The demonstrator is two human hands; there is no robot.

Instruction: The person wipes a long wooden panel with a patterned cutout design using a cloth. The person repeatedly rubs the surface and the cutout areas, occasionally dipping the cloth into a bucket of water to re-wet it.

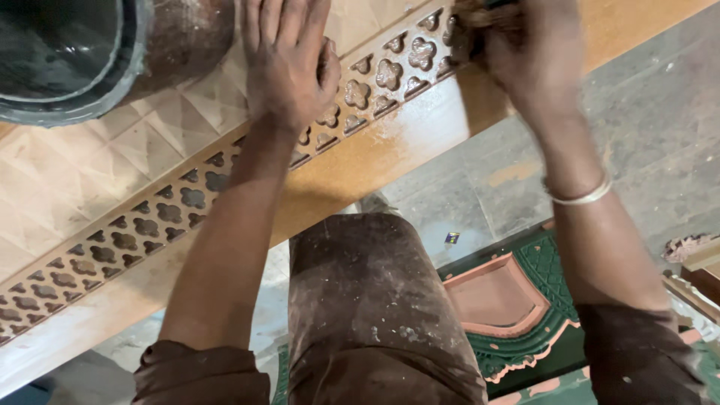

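The wooden panel [375, 154] runs slantwise from 8 o'clock up to 1 o'clock, its pierced band of clover-shaped cutouts [150, 225] lying between a plain edge rail and a field of carved diamonds [90, 165]. The right hand [525, 52], at 1 o'clock, is clenched around a brown wad [476, 26] pressed onto the cutouts; what the wad is made of cannot be told. The left hand [289, 60], at 12 o'clock, lies flat and released, palm down, fingers spread across the diamonds and the cutout band. A pale bangle [581, 196] circles the right wrist. At 10 o'clock a dark round vessel [67, 60] rests on the panel. Below, at 6 o'clock, is the person's stained knee [360, 300]; at 4 o'clock a green and pink mat [540, 315] covers the grey floor [645, 112].
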